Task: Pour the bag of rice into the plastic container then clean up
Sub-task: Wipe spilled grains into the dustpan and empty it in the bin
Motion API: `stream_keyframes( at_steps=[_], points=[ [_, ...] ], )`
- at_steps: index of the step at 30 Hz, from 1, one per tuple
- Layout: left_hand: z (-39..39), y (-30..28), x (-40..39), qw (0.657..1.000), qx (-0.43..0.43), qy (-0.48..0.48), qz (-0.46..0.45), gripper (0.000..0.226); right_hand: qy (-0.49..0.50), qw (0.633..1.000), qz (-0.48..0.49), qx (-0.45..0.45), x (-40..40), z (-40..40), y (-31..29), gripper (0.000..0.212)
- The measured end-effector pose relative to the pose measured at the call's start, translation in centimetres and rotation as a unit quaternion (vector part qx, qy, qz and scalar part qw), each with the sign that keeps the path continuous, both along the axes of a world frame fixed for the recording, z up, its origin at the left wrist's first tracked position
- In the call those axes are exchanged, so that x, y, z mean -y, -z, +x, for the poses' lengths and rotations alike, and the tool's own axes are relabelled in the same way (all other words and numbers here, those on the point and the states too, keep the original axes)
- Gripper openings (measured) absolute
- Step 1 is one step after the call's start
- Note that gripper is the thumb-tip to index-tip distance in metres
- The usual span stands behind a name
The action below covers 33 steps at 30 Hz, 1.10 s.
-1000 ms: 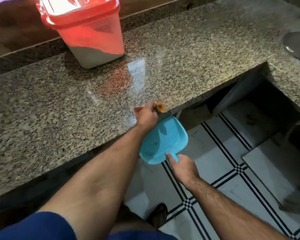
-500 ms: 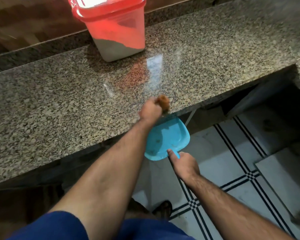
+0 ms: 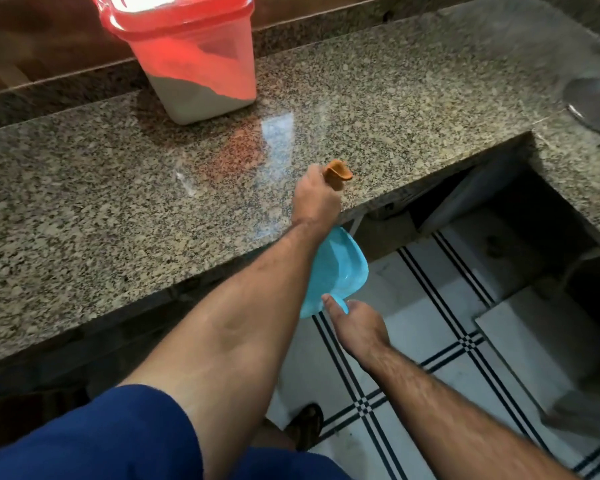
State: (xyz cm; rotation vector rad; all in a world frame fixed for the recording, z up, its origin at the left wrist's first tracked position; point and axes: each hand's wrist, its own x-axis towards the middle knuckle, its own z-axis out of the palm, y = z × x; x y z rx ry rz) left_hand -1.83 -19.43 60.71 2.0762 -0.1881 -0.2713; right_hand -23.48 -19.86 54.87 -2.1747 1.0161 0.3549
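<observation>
A clear plastic container (image 3: 201,71) with a red lid stands at the back of the granite counter (image 3: 118,188), white rice filling its bottom part. My left hand (image 3: 314,199) grips an orange cloth (image 3: 338,171) and rests on the counter near its front edge. Just below that edge my right hand (image 3: 355,320) holds a light blue dustpan (image 3: 336,271) by its handle, the pan's mouth tucked against the counter's rim under my left forearm. No rice bag is in view.
A round metal dish (image 3: 593,102) sits on the counter's right wing. The counter has an open gap at the right, over white floor tiles (image 3: 430,327) with black lines. My sandalled foot (image 3: 307,427) shows below.
My left hand with the cloth has moved back from the counter's edge onto the surface, a little farther in. The dustpan stays under the rim.
</observation>
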Motion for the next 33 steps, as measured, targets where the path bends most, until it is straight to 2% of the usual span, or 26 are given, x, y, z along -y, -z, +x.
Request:
stream_keyframes(
  at_steps=[2,4,6,9,13,15,18,21,23,24,27,28,30,31,33],
  points=[
    [-1.0,-0.6,-2.4,0.997,0.065,-0.038,0.03,0.018,-0.002,1.0,-0.006,0.007,0.1,-0.4,-0.1,0.065],
    [-2.0,0.4,-4.9,0.994,0.083,-0.036,0.054,0.016,-0.016,1.0,-0.015,0.008,-0.1,-0.9,-0.2,0.065],
    [-2.8,1.5,-7.2,0.998,0.013,-0.001,0.059,0.01,-0.027,0.999,-0.022,0.009,-0.4,-1.3,-0.3,0.064],
    [-4.0,2.8,-10.5,0.996,-0.092,-0.003,-0.001,0.021,-0.05,0.998,-0.031,0.001,-1.3,-1.8,-0.3,0.063],
    [-6.1,2.1,-15.3,0.979,-0.154,-0.065,-0.114,0.029,-0.077,0.997,-0.012,0.003,-3.7,-1.8,-0.4,0.062],
    [-7.4,1.0,-18.1,0.965,-0.19,-0.075,-0.166,0.026,-0.082,0.997,0.001,0.005,-5.3,-1.7,-0.7,0.061],
    [-8.9,0.7,-23.6,0.949,-0.198,-0.155,-0.19,0.025,-0.101,0.995,0.012,0.001,-8.2,-2.0,-0.9,0.06],
    [-11.0,1.1,-30.8,0.928,-0.212,-0.223,-0.207,0.017,-0.168,0.986,0.014,-0.013,-12.4,-2.7,-0.7,0.06],
    [-13.0,1.7,-36.2,0.902,-0.223,-0.281,-0.24,0.018,-0.238,0.971,0.017,-0.029,-16.0,-3.2,-0.8,0.06],
    [-14.2,2.1,-39.1,0.877,-0.23,-0.317,-0.277,0.018,-0.275,0.961,0.019,-0.035,-18.1,-3.3,-0.9,0.062],
    [-19.1,3.4,-48.0,0.767,-0.247,-0.418,-0.418,0.012,-0.381,0.923,0.007,-0.055,-25.0,-3.5,-1.1,0.064],
    [-21.2,3.6,-50.8,0.739,-0.231,-0.451,-0.444,0.028,-0.416,0.907,0.003,-0.065,-27.5,-3.7,-1.0,0.064],
    [-25.8,3.9,-56.4,0.72,-0.209,-0.497,-0.437,0.078,-0.48,0.873,-0.011,-0.082,-32.5,-4.3,-0.5,0.064],
    [-28.2,4.3,-58.8,0.712,-0.198,-0.525,-0.423,0.085,-0.506,0.858,-0.015,-0.091,-34.8,-4.7,-0.1,0.066],
    [-33.3,6.2,-63.4,0.688,-0.182,-0.583,-0.391,0.068,-0.552,0.827,-0.018,-0.108,-39.4,-5.9,1.1,0.067]
  ],
)
